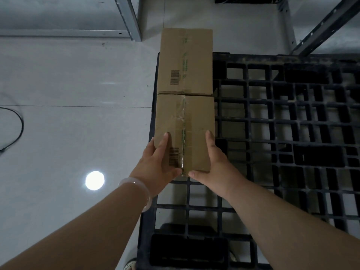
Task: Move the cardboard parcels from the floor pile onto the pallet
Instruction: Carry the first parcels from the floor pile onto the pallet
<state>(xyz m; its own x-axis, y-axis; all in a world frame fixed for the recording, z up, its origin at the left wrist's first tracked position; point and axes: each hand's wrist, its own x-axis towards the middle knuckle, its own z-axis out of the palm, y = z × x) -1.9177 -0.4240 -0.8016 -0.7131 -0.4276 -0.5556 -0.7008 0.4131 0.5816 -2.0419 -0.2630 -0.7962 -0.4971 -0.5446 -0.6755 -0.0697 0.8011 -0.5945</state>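
Two taped cardboard parcels lie end to end along the left edge of the black grid pallet (272,117). The far parcel (185,61) sits at the pallet's back left corner, touching the near parcel (185,121). My left hand (157,164) holds the near parcel's left near corner, thumb under its near edge beside the barcode and fingers laid on top. My right hand (214,162) holds the right near corner the same way. The floor pile is out of view.
Pale glossy floor (68,133) spreads to the left, with a black cable (18,121) at the left edge and a lamp reflection (94,180). Metal rack legs (132,18) stand behind the pallet, and a diagonal brace (321,28) at the back right.
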